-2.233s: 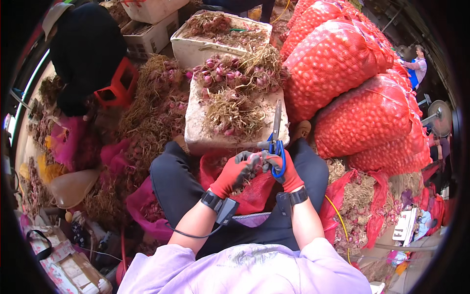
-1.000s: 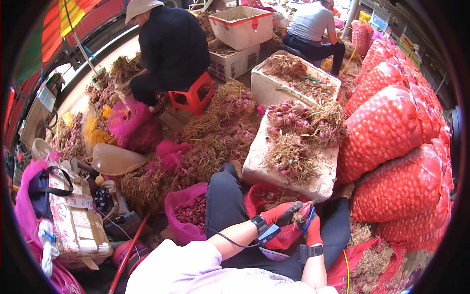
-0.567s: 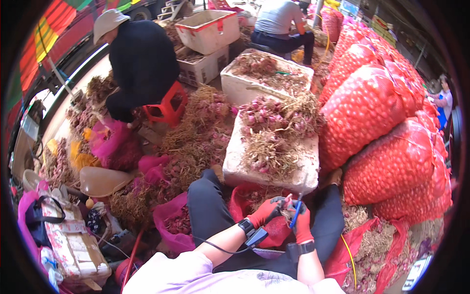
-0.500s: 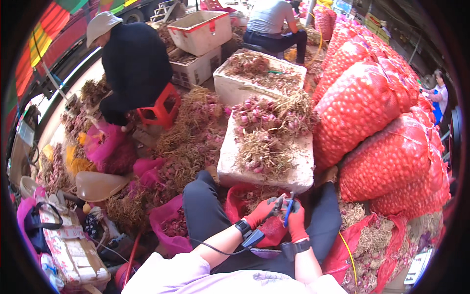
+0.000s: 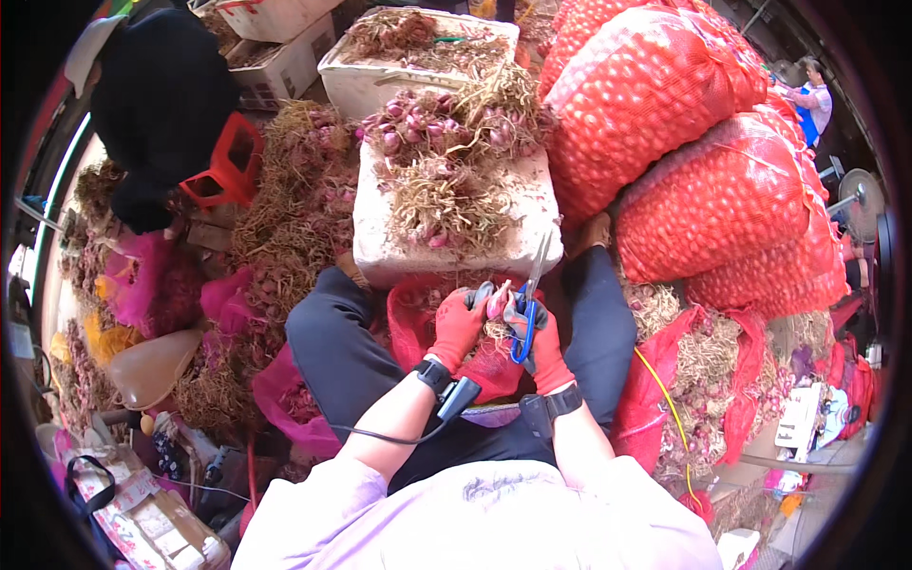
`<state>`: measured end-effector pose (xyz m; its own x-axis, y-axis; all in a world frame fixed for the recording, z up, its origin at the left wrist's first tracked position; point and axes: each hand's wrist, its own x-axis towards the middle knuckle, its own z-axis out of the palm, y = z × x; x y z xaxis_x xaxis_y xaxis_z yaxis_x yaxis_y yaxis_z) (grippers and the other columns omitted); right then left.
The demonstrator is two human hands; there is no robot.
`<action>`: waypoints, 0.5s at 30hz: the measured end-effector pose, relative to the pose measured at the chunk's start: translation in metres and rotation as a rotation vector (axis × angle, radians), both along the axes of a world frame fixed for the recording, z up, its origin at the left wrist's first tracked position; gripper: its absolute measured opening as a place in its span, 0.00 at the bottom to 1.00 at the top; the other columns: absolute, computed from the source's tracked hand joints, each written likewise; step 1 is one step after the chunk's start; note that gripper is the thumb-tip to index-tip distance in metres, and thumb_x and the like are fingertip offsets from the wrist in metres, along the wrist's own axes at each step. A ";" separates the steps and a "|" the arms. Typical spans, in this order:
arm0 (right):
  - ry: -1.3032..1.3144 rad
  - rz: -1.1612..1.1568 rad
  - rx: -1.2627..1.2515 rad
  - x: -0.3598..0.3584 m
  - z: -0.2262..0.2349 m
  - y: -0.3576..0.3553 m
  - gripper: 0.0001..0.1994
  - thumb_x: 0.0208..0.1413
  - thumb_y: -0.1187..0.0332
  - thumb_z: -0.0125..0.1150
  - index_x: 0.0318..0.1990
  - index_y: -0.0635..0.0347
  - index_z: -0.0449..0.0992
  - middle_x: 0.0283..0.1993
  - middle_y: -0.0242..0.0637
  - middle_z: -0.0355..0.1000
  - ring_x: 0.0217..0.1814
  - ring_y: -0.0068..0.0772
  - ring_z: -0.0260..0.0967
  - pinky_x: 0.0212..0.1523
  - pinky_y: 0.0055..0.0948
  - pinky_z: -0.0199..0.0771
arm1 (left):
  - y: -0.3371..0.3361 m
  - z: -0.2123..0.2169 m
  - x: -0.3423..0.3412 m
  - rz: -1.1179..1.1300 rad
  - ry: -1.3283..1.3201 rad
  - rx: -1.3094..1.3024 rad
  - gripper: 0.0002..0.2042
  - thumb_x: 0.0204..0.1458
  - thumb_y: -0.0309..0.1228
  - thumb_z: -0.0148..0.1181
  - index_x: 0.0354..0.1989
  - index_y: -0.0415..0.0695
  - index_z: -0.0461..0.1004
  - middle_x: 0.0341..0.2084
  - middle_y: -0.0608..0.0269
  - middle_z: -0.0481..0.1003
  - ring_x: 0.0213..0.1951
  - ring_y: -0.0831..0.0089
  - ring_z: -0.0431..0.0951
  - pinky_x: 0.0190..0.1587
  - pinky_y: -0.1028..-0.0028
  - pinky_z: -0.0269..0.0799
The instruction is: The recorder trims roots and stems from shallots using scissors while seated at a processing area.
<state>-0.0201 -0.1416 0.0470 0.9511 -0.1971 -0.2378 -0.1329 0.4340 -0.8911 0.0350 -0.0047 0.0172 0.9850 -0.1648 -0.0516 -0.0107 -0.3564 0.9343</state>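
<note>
My left hand, in a red glove with grey fingertips, pinches a small pink-purple shallot whose dry roots hang below it. My right hand, gloved alike, grips blue-handled scissors. Their blades point up and away, slightly parted, beside the shallot. Both hands are close together over an open red mesh bag between my knees. Just beyond them, a white foam box carries bunches of shallots with dry stalks.
Stuffed red mesh sacks are stacked at the right. Dried shallot stalks lie heaped at the left, near a red stool with a person in dark clothes. Another foam box stands behind. A yellow cord runs along my right.
The view has tilted down and shifted right. The scissors have turned so that their blades point upward, and the shallot between my hands now shows plainly.
</note>
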 end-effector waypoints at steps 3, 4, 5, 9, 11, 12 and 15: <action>0.020 0.017 -0.065 -0.004 0.005 -0.013 0.14 0.49 0.78 0.61 0.45 0.65 0.73 0.37 0.30 0.72 0.38 0.18 0.68 0.43 0.19 0.69 | -0.003 -0.012 -0.003 -0.057 0.228 -0.029 0.13 0.51 0.37 0.56 0.29 0.38 0.75 0.25 0.54 0.73 0.28 0.65 0.72 0.33 0.70 0.67; 0.036 -0.012 -0.102 -0.003 0.013 -0.008 0.13 0.48 0.79 0.61 0.44 0.65 0.73 0.38 0.29 0.72 0.39 0.19 0.68 0.44 0.20 0.69 | -0.003 -0.014 -0.003 -0.028 0.308 -0.091 0.12 0.53 0.36 0.54 0.30 0.38 0.75 0.22 0.60 0.72 0.25 0.77 0.70 0.30 0.75 0.66; 0.038 -0.009 -0.102 -0.002 0.015 -0.007 0.13 0.48 0.79 0.61 0.44 0.65 0.73 0.38 0.29 0.72 0.39 0.19 0.68 0.44 0.20 0.69 | -0.003 -0.015 -0.002 -0.025 0.310 -0.091 0.12 0.53 0.36 0.54 0.30 0.38 0.75 0.22 0.60 0.72 0.25 0.77 0.70 0.30 0.75 0.66; -0.092 0.050 -0.568 -0.008 0.008 -0.011 0.17 0.43 0.79 0.64 0.43 0.64 0.72 0.36 0.30 0.73 0.38 0.21 0.69 0.43 0.23 0.70 | 0.001 0.022 -0.002 -0.137 0.414 -0.692 0.09 0.51 0.31 0.56 0.36 0.39 0.74 0.27 0.61 0.72 0.28 0.79 0.70 0.33 0.77 0.67; -0.055 0.094 -0.915 -0.011 0.013 -0.008 0.16 0.43 0.79 0.63 0.42 0.64 0.72 0.34 0.30 0.72 0.36 0.20 0.68 0.42 0.24 0.70 | 0.005 0.020 -0.009 -0.207 -0.079 -0.173 0.12 0.44 0.30 0.60 0.38 0.44 0.73 0.30 0.55 0.74 0.33 0.58 0.74 0.37 0.67 0.69; -0.038 0.099 -1.088 -0.011 0.015 -0.006 0.15 0.44 0.77 0.64 0.42 0.63 0.72 0.33 0.32 0.72 0.34 0.20 0.67 0.40 0.24 0.70 | 0.005 0.024 -0.011 -0.171 -0.106 -0.035 0.12 0.39 0.28 0.62 0.35 0.46 0.74 0.30 0.56 0.73 0.34 0.55 0.74 0.37 0.66 0.69; -0.088 0.044 -1.096 -0.014 0.006 -0.003 0.11 0.45 0.72 0.63 0.37 0.64 0.71 0.30 0.37 0.70 0.32 0.29 0.68 0.36 0.28 0.68 | 0.004 0.037 -0.013 -0.195 -0.265 0.239 0.12 0.38 0.28 0.62 0.35 0.44 0.73 0.28 0.55 0.72 0.32 0.59 0.74 0.36 0.69 0.69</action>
<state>-0.0342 -0.1446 0.0525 0.9675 -0.2256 0.1146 -0.0458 -0.6015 -0.7975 0.0218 -0.0003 0.0538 0.9207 -0.3639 0.1406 -0.3290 -0.5304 0.7813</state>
